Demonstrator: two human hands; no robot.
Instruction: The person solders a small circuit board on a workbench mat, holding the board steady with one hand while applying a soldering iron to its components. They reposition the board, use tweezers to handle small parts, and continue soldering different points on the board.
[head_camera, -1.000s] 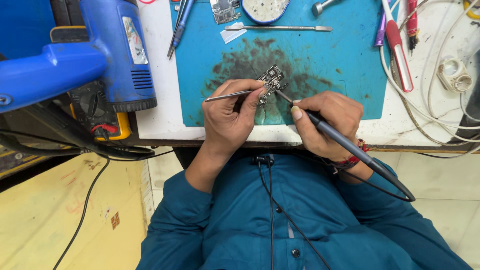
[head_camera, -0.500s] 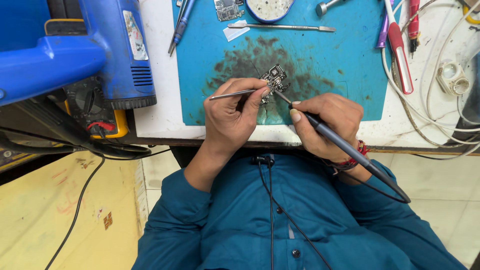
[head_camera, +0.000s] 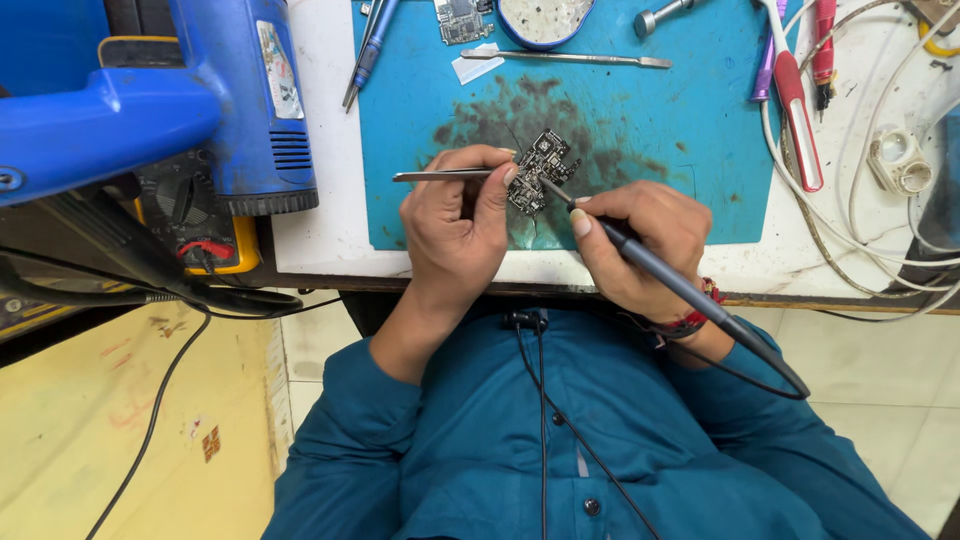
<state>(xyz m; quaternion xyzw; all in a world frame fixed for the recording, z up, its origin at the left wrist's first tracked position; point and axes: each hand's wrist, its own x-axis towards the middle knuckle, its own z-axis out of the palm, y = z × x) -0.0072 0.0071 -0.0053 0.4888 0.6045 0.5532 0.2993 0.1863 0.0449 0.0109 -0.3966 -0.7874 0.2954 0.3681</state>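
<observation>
A small dark circuit board (head_camera: 541, 167) lies on a stained blue work mat (head_camera: 640, 130). My left hand (head_camera: 455, 225) grips metal tweezers (head_camera: 430, 176), whose tips sit at the board's left side. My right hand (head_camera: 640, 245) holds a dark pen-shaped soldering iron (head_camera: 665, 275) like a pencil, with its fine tip touching the board. The iron's cable trails down over my right sleeve.
A blue hot-air station (head_camera: 150, 110) stands at the left, with a yellow multimeter (head_camera: 205, 225) under it. A metal spudger (head_camera: 570, 59), a round tin (head_camera: 545, 18), a blue pen (head_camera: 368, 50), red-handled tools (head_camera: 795, 110) and white cables (head_camera: 860, 215) lie around the mat. Floor shows beyond the bench edge.
Both hands stay on the board with only slight shifts; the view has drifted a little. The iron's tip remains at the board.
</observation>
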